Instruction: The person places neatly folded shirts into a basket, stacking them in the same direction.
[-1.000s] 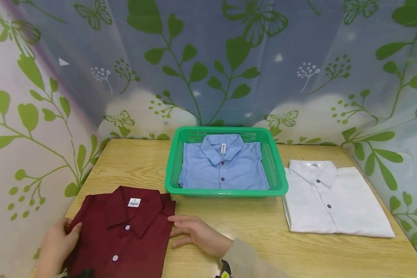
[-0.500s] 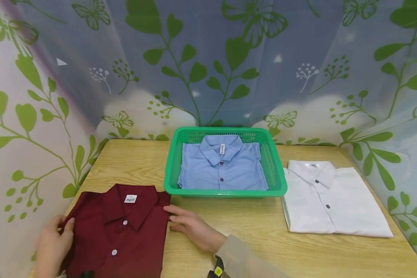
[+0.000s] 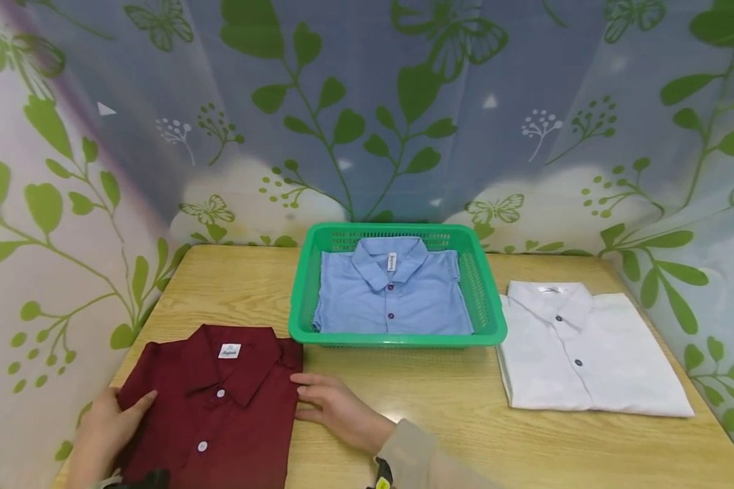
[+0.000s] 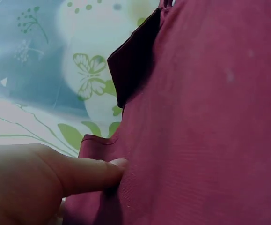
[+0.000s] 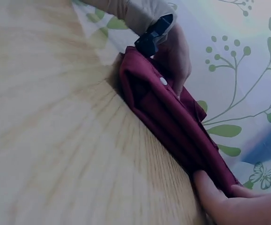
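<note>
A folded maroon shirt [image 3: 245, 435] with white buttons lies on the table at the front left. My left hand [image 3: 107, 424] grips its left edge, the thumb lying on top and the other fingers mostly hidden. In the left wrist view that thumb [image 4: 93, 174] presses on the cloth near a sleeve edge. My right hand [image 3: 342, 411] touches the shirt's right edge with extended fingertips. The right wrist view shows the fingers [image 5: 210, 190] against the shirt's layered side [image 5: 172, 126].
A green basket [image 3: 397, 339] holding a folded blue shirt [image 3: 425, 309] stands at the back middle. At the right lies a folded white shirt [image 3: 618, 367]. A leaf-patterned curtain [image 3: 367, 136] hangs behind and beside the wooden table [image 3: 465, 435].
The maroon shirt's left edge came up and shifted left half a second ago; now it lies lower, and the left thumb reaches farther over it. The right hand stays at the right edge.
</note>
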The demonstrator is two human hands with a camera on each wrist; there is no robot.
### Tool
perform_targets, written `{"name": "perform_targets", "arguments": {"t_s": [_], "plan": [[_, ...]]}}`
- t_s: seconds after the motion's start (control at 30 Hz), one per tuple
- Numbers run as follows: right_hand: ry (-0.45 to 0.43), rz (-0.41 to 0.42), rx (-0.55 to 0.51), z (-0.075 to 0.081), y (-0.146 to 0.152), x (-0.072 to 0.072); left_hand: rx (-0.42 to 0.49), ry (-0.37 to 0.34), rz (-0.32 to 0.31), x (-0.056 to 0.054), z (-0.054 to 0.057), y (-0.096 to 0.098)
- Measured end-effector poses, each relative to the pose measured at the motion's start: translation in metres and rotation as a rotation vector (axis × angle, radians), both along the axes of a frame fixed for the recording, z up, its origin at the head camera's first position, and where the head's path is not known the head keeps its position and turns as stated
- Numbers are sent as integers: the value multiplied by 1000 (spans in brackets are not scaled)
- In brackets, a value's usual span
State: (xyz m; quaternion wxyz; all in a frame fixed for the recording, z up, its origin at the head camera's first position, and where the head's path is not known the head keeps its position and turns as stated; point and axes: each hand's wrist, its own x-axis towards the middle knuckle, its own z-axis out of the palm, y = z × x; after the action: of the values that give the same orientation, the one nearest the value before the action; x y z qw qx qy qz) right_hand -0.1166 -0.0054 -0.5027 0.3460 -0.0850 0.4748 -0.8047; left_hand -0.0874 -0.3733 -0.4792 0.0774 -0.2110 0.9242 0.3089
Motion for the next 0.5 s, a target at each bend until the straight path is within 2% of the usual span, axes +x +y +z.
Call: {"name": "perform_targets", "arguments": {"t_s": [0.2, 0.3, 0.5], "plan": [[17, 27, -13, -3, 4, 6, 0, -19, -85, 3, -1, -7], [16, 32, 13, -1, 9, 13, 38, -65, -121, 8, -1, -11], [-45, 39, 40, 6, 19, 27, 47, -142, -207, 20, -1, -19]]}}
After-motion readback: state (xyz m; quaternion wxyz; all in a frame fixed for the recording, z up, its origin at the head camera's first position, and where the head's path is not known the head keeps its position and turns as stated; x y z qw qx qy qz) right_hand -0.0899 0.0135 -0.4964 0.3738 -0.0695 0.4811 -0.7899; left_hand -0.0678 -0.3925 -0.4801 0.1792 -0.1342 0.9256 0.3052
